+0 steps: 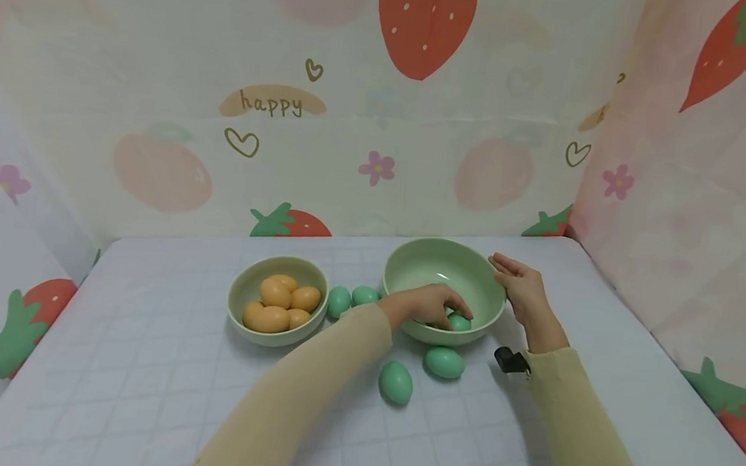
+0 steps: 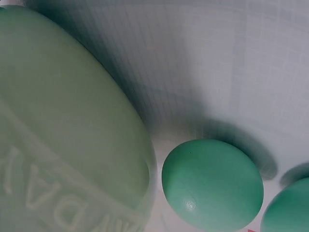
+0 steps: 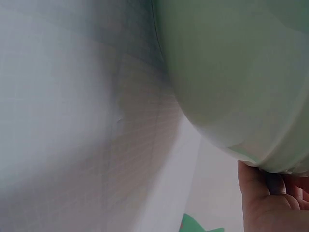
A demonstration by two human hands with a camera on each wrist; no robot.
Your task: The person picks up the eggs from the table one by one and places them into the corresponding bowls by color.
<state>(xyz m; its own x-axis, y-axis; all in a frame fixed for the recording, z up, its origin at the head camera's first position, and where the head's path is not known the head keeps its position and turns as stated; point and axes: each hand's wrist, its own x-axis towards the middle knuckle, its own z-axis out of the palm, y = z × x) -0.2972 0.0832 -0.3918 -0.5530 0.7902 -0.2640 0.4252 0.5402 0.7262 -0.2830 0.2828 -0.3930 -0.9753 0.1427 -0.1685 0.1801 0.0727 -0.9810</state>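
A large pale green bowl [image 1: 490, 304] stands at the back right of the table. My left hand [image 1: 434, 304] reaches over its near rim, fingers bent down onto a green egg [image 1: 460, 322] low inside; the grip is partly hidden. My right hand [image 1: 528, 294] rests at the bowl's right side, its fingers fairly straight and touching it by the rim. From the right wrist, the thumb [image 3: 253, 186] shows against the bowl's outer wall [image 3: 231, 87]. In the left wrist view, a green egg [image 2: 212, 184] lies outside the bowl [image 2: 72, 106].
A smaller bowl [image 1: 235, 315] of several orange eggs [image 1: 271, 319] stands left. Between the bowls lie two green eggs [image 1: 339, 301]. In front of the large bowl are another green egg [image 1: 445, 363] and one nearer me [image 1: 396, 383]. A strawberry-print cloth [image 1: 380, 119] hangs behind.
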